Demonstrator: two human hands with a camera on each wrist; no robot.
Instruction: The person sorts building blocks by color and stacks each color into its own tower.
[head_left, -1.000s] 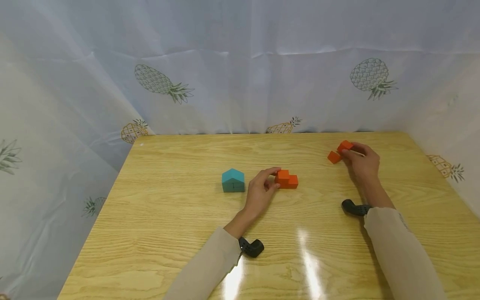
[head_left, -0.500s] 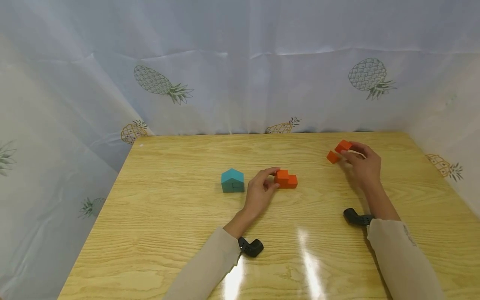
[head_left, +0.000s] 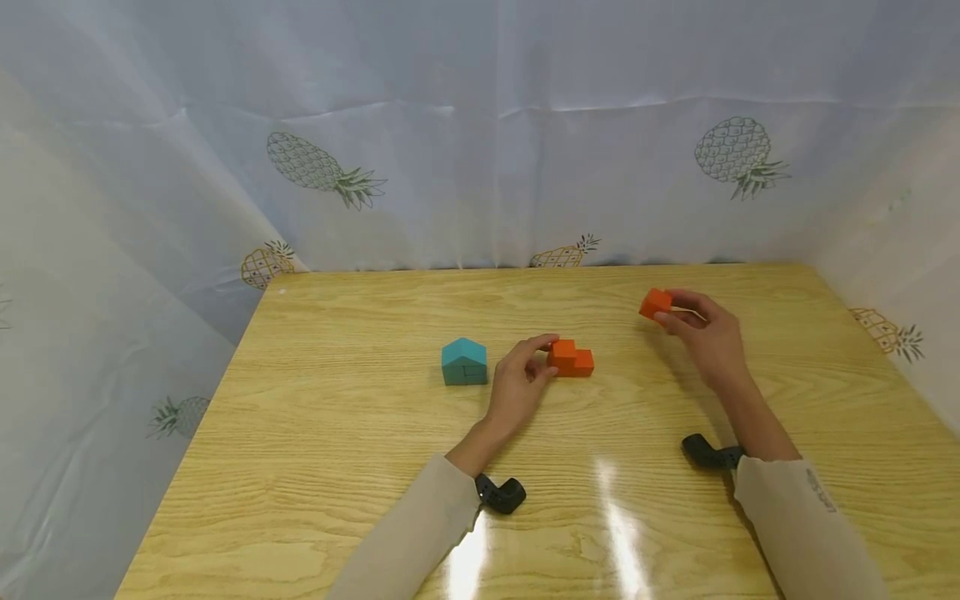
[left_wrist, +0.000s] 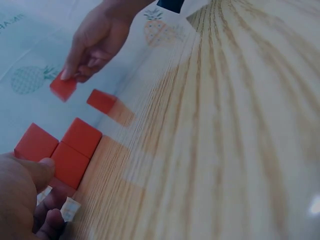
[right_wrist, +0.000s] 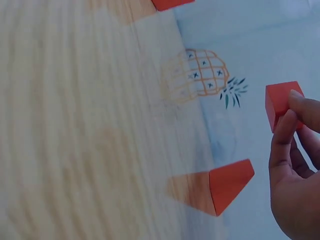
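Note:
My left hand [head_left: 516,387] grips the left end of a stepped group of orange cubes [head_left: 564,358] on the table, one cube sitting on top at the left. In the left wrist view its thumb lies across the top cube [left_wrist: 36,142] and the lower cube [left_wrist: 71,164] beneath. My right hand [head_left: 708,337] pinches a single orange cube [right_wrist: 282,102] between thumb and fingers, raised above the tabletop. Below it a loose orange cube [right_wrist: 231,186] rests on the table; in the head view the held cube [head_left: 657,303] covers it.
A teal house-shaped block group [head_left: 464,362] stands left of my left hand. The wooden table [head_left: 337,467] ends at a pineapple-print curtain [head_left: 450,183] behind, with more curtain at both sides. Black wrist cameras [head_left: 501,496] extend from the sleeves.
My right hand has lifted its orange cube and carried it left, over the loose cube. The left hand and the stepped cubes have stayed in place.

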